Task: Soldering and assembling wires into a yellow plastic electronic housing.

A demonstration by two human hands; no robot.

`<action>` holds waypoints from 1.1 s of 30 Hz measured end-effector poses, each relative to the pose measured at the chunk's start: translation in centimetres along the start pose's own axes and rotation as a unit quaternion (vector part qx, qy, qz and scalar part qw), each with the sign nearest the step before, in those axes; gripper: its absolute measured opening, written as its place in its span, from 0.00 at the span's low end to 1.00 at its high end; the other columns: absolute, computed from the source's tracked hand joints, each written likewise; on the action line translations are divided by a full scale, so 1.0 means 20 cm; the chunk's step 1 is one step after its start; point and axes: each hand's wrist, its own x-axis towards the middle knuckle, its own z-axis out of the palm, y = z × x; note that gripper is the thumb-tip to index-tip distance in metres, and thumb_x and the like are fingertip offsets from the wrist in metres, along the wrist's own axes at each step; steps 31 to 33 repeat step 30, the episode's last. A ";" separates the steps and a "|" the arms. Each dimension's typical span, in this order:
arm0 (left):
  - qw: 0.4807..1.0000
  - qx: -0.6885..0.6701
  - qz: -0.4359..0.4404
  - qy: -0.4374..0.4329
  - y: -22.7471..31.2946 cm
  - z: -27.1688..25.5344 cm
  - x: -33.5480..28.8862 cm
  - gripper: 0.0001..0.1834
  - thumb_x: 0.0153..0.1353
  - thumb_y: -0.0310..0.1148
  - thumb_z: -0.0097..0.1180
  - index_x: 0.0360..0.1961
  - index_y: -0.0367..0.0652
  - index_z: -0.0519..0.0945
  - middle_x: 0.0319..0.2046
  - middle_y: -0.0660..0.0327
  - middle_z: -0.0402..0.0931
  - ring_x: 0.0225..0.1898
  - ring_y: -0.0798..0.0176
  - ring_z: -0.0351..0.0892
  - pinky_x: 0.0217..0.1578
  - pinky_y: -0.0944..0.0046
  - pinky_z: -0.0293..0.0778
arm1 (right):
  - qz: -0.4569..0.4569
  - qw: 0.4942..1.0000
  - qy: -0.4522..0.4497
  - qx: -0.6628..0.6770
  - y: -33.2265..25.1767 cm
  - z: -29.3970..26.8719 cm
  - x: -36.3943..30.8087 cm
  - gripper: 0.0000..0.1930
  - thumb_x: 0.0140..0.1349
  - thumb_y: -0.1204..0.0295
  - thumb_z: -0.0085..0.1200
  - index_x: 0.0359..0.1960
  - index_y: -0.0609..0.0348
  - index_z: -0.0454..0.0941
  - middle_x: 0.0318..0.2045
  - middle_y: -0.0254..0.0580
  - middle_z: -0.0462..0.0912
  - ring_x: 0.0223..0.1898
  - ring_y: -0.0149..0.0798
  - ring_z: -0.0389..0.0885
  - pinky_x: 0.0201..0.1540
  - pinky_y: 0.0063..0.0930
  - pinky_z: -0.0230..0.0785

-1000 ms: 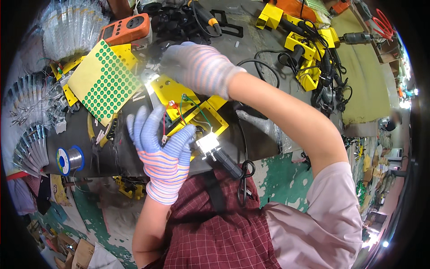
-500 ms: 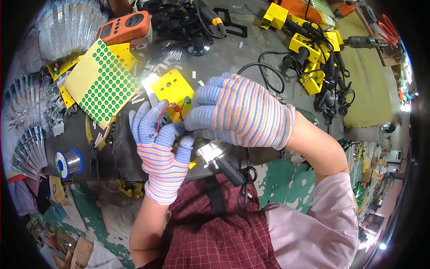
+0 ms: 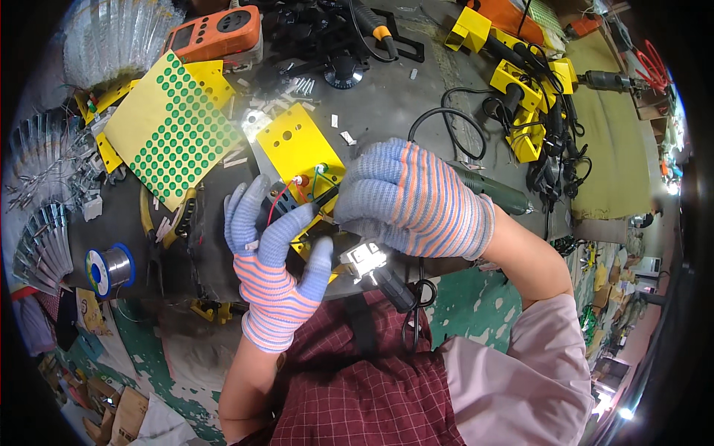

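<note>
A bent yellow metal housing [image 3: 297, 141] with round holes lies in front of my hands. Small red and green parts with thin wires sit at its near end. My left hand [image 3: 275, 249], in a striped knit glove, is open beside it, fingers apart. A red wire [image 3: 277, 204] runs from the housing toward that hand. My gloved right hand [image 3: 413, 197] is closed at the housing's near right corner. A short black piece [image 3: 326, 198] shows at its fingertips; what the fingers grip is hidden. Below lies a bright metal part [image 3: 364, 258] with a black handle [image 3: 394, 290].
A yellow sheet of green round stickers [image 3: 175, 130], cutters with yellow handles [image 3: 178, 219] and a solder spool [image 3: 111, 269] lie left. An orange meter [image 3: 216, 33] stands behind. A green power screwdriver [image 3: 494, 189], black cables and yellow housings [image 3: 524, 134] are at right.
My right hand has shifted right and slightly nearer, uncovering more of the housing and its red and green parts. The left hand's fingers have spread wider. The whole view has shifted slightly.
</note>
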 end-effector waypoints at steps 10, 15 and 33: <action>0.996 -0.087 -0.003 -0.032 -0.04 0.04 0.06 0.12 0.55 0.41 0.68 0.38 0.49 0.85 0.61 0.48 0.70 0.64 0.41 0.65 0.69 0.40 0.54 | 0.013 0.997 -0.018 0.076 0.03 0.01 0.01 0.09 0.56 0.65 0.63 0.38 0.49 0.80 0.34 0.39 0.80 0.39 0.48 0.81 0.44 0.43 0.72; 0.990 -0.133 -0.045 -0.021 -0.03 0.06 0.06 0.12 0.55 0.38 0.68 0.34 0.41 0.84 0.58 0.48 0.73 0.63 0.41 0.67 0.67 0.44 0.59 | 0.008 0.999 -0.025 -0.020 0.02 -0.01 0.02 0.10 0.56 0.65 0.63 0.40 0.47 0.81 0.35 0.37 0.81 0.38 0.47 0.81 0.42 0.41 0.72; 0.990 -0.127 -0.061 -0.017 -0.02 0.06 0.06 0.11 0.52 0.33 0.66 0.34 0.38 0.82 0.57 0.48 0.73 0.61 0.42 0.68 0.65 0.45 0.61 | -0.090 0.974 0.033 -0.207 -0.01 -0.01 0.05 0.09 0.50 0.63 0.57 0.33 0.48 0.79 0.28 0.32 0.78 0.32 0.39 0.80 0.34 0.35 0.68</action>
